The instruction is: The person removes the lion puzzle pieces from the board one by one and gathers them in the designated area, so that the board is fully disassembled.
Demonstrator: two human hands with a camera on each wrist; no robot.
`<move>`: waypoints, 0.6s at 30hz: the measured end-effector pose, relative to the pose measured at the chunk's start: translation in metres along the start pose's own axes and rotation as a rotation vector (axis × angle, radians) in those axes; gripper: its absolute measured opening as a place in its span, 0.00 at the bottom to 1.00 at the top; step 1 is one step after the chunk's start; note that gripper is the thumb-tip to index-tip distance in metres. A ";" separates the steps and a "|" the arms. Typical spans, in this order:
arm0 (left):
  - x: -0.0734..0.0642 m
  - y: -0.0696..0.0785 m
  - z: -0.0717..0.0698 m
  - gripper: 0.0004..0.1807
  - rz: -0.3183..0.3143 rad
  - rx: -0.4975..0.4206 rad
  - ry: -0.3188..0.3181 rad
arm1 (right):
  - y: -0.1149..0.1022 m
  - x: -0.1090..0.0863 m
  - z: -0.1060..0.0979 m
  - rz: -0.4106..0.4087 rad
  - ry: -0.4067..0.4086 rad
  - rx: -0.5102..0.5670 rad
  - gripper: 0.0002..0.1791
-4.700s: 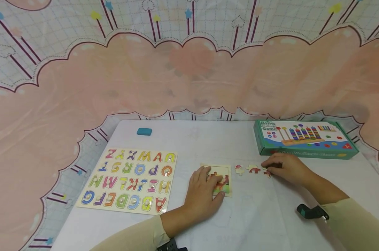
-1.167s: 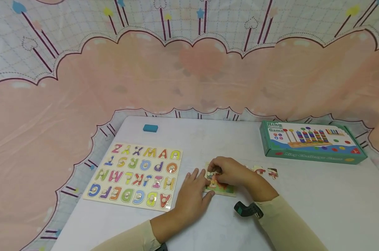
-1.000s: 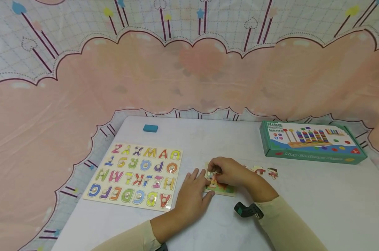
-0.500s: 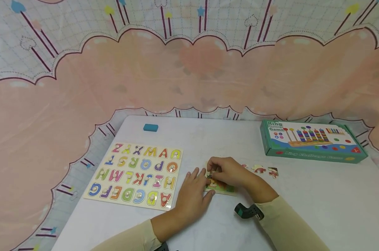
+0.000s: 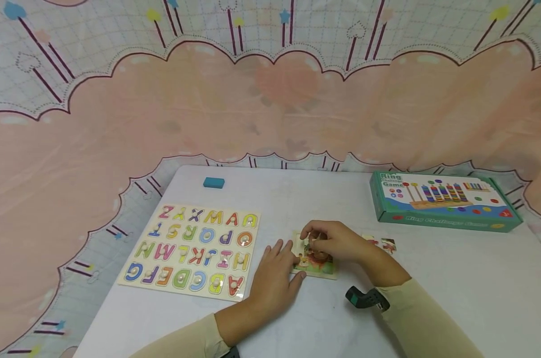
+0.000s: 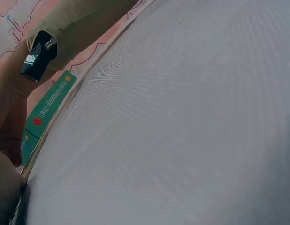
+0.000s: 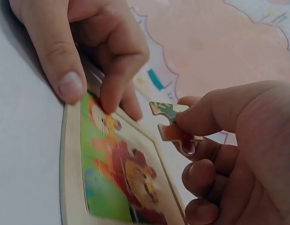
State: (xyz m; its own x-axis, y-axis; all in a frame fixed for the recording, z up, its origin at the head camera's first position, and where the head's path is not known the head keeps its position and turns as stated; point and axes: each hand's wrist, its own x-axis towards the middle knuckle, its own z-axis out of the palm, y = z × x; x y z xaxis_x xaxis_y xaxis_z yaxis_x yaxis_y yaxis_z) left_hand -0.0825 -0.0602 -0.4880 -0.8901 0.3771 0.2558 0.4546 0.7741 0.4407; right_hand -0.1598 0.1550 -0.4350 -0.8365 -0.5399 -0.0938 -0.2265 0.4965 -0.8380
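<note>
My right hand (image 5: 339, 242) is above the small wooden jigsaw puzzle (image 5: 314, 272), pinching a jigsaw piece (image 7: 169, 112) between thumb and fingers. In the right wrist view this piece, green and reddish-brown, is held clear of the tray. A lion picture in the frame is partly filled, with bare wood along its far side. The left hand (image 5: 275, 273) rests at the puzzle's left edge, fingers extended, thumb at the near corner and one fingertip touching the picture. Loose jigsaw pieces (image 5: 389, 245) lie right of the puzzle, partly hidden by the right hand.
An alphabet peg board (image 5: 190, 251) lies to the left. Behind it sits a small blue block (image 5: 214, 183). A green ring game box (image 5: 445, 201) stands at the back right of the white table (image 5: 454, 278).
The right hand went from the loose pieces on the right over to the puzzle. In the last half second it shifted slightly right, uncovering more of the picture. The left hand stayed at the puzzle.
</note>
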 end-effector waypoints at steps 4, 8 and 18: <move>0.000 0.000 0.001 0.14 -0.014 -0.002 -0.016 | 0.005 -0.006 -0.005 0.018 0.031 -0.013 0.12; 0.000 0.000 0.001 0.14 -0.022 -0.003 -0.017 | 0.011 -0.015 -0.011 0.037 0.061 -0.054 0.11; 0.000 0.000 0.001 0.15 -0.027 -0.021 -0.023 | 0.033 -0.040 -0.036 0.064 0.058 -0.073 0.08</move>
State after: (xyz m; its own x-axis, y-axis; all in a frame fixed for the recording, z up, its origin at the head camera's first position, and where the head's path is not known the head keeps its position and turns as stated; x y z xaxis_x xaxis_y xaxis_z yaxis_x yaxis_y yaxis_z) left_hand -0.0823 -0.0596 -0.4889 -0.9024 0.3680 0.2243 0.4310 0.7731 0.4654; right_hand -0.1524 0.2175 -0.4393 -0.8772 -0.4667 -0.1129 -0.2060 0.5782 -0.7895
